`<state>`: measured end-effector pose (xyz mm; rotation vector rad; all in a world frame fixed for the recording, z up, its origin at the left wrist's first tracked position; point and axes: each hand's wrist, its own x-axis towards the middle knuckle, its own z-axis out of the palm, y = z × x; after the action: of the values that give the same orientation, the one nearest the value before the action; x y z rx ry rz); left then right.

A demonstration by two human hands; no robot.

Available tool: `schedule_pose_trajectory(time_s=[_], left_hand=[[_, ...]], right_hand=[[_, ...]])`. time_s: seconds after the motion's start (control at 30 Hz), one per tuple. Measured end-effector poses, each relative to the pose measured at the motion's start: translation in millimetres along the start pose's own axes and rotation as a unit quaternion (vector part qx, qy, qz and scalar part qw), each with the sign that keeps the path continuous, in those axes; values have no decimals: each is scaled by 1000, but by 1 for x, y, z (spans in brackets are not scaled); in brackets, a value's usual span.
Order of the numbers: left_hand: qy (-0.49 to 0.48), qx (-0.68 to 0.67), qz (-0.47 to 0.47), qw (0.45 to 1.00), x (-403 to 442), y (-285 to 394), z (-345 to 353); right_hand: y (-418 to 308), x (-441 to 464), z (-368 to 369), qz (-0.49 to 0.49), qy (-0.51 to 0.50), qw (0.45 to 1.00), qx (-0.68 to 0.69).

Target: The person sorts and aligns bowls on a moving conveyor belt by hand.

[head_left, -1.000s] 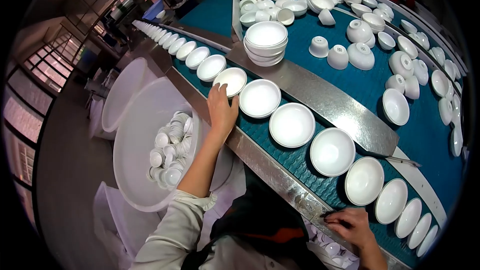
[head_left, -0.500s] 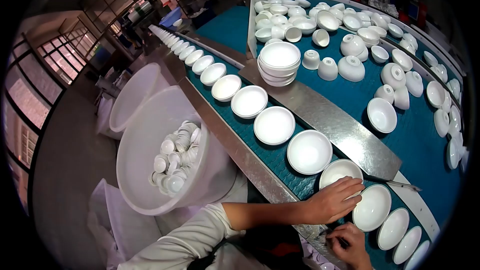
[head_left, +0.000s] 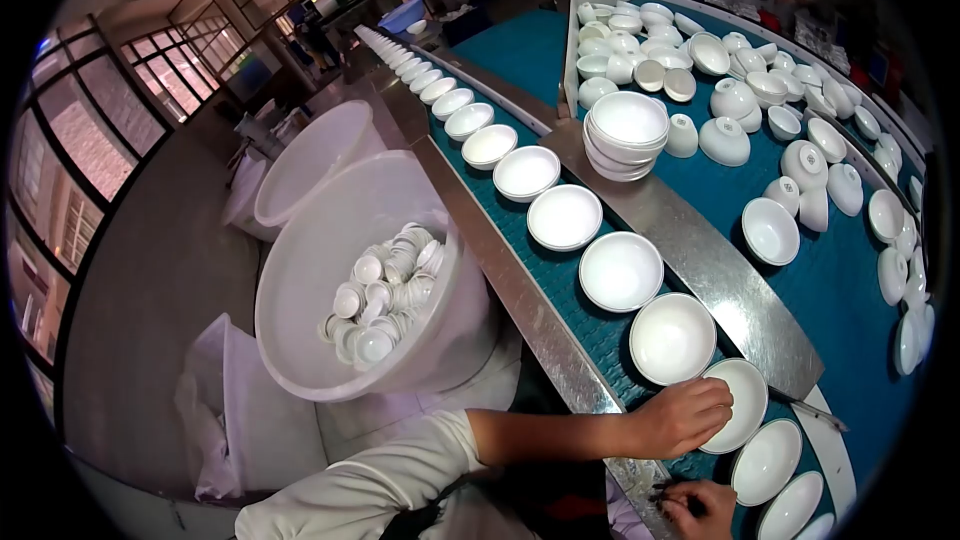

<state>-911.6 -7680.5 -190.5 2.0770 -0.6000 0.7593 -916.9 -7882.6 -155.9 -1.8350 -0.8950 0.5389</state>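
Note:
My left hand (head_left: 685, 418) reaches across the metal edge of the narrow belt. Its fingers are curled together over the left rim of a white bowl (head_left: 742, 402); whatever they hold, if anything, is hidden. Lower down, my right hand (head_left: 702, 510) is bent closed beside the metal edge, near a white bowl (head_left: 768, 462). Something small and dark shows by its fingertips, too unclear to name. Upright white bowls, such as the bowl (head_left: 673, 338) just beyond my left hand, stand in one long row on the green belt (head_left: 592, 340).
A stack of white bowls (head_left: 626, 130) stands on the metal divider (head_left: 700, 250). Many bowls and cups lie jumbled on the wide green table (head_left: 690, 190). To the left, a large white tub (head_left: 290, 340) holds small white pieces, with another tub (head_left: 275, 190) behind.
The view has shifted, so the tubs and stack appear further right. My left hand's fingers, spread over a bowl's rim before, are now curled together. My right hand sits lower in view.

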Motion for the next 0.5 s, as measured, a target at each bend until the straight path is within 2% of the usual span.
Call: schedule_pose_trajectory(time_s=[0.27,0.33,0.37,0.5], left_hand=[[28,-18,4,999,1,21,34],[23,-24,6,999,3,28,35],[7,-17,7,1000,2,31,36],[-11,-26,0,1000,1,40,49]], right_hand=[[21,-33,-17,33,-15,999,12],[32,-44,-16,11,4,1000,-15],[37,-47,-14,-38,30,998,-35],[39,-62,-27,-31,-1,999,-21]])
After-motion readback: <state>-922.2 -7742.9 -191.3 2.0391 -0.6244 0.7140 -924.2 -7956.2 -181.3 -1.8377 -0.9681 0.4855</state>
